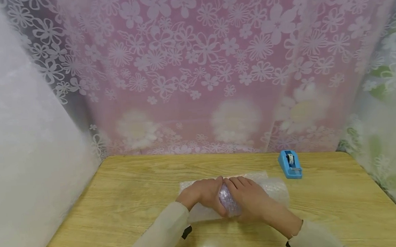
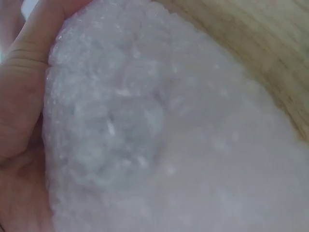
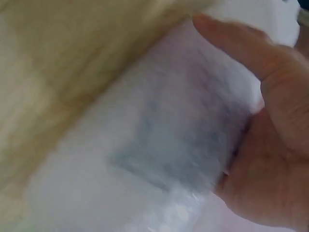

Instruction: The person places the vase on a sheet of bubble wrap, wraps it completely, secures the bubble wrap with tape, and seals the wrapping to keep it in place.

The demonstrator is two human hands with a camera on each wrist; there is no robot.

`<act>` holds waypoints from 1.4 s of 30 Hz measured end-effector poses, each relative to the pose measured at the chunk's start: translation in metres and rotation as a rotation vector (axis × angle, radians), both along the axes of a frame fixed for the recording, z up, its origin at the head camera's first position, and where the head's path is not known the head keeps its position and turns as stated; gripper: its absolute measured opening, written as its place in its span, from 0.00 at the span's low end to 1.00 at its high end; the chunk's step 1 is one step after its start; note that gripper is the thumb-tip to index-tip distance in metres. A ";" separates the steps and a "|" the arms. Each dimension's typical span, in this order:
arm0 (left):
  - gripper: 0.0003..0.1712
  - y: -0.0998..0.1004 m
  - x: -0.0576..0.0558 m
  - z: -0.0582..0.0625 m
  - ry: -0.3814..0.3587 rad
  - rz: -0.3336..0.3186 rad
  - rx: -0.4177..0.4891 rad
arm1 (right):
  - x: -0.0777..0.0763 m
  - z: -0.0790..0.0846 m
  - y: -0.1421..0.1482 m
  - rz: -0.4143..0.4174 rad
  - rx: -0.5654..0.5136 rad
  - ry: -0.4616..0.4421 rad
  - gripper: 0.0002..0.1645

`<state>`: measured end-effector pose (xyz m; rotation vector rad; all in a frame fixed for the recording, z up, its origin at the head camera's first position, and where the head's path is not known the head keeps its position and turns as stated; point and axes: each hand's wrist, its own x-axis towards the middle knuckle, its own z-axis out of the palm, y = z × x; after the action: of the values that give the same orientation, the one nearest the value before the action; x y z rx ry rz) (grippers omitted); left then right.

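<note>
Near the middle of a wood-grained table (image 1: 137, 184), a bundle of clear bubble wrap (image 1: 277, 189) lies crosswise: flatter at the left, a purplish item (image 1: 227, 200) glinting through the film at the middle, a rounded, puffy end at the right. The wrap looks light, springy and a little slick; the item inside — its full shape hidden by the bubbles — seems firmer and is best treated as breakable. The surest hold, to an onlooker's eye, is around that solid middle with both palms, since the puffy right end would probably just squash.

From the left, the person's left hand (image 1: 207, 194) bends inward at the wrist, fingers toward the far side and thumb on the near, grasping the bundle. Just beside it, fingertips almost meeting, the right hand (image 1: 248, 198) angles in, its fingers curved over the top and gripping the same bundle. Pale sleeves (image 1: 167, 229) cover both slanting forearms. Farther right, apart from the hands, sits a blue tape dispenser (image 1: 285, 166).
</note>
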<state>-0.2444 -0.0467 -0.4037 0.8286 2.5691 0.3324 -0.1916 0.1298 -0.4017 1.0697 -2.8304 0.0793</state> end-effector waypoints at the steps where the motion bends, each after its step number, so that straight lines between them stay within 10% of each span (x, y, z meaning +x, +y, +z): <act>1: 0.48 0.000 -0.002 0.000 -0.022 0.001 0.015 | 0.000 -0.004 -0.001 -0.006 -0.001 0.030 0.60; 8: 0.44 -0.003 -0.015 0.000 -0.184 -0.056 0.160 | -0.013 -0.017 -0.002 -0.016 0.002 0.166 0.58; 17: 0.38 -0.007 -0.022 0.002 -0.251 -0.072 0.198 | -0.018 -0.013 -0.005 -0.046 0.025 0.089 0.57; 27: 0.31 -0.007 -0.025 0.002 -0.456 -0.238 0.315 | -0.016 -0.001 -0.006 -0.049 0.104 -0.064 0.55; 42: 0.53 -0.013 -0.019 0.004 -0.294 0.058 0.080 | -0.030 0.013 -0.006 -0.135 0.076 -0.439 0.50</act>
<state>-0.2629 -0.0600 -0.3995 0.6775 2.3200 0.5362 -0.2219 0.1234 -0.3892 0.9728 -3.3141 0.2211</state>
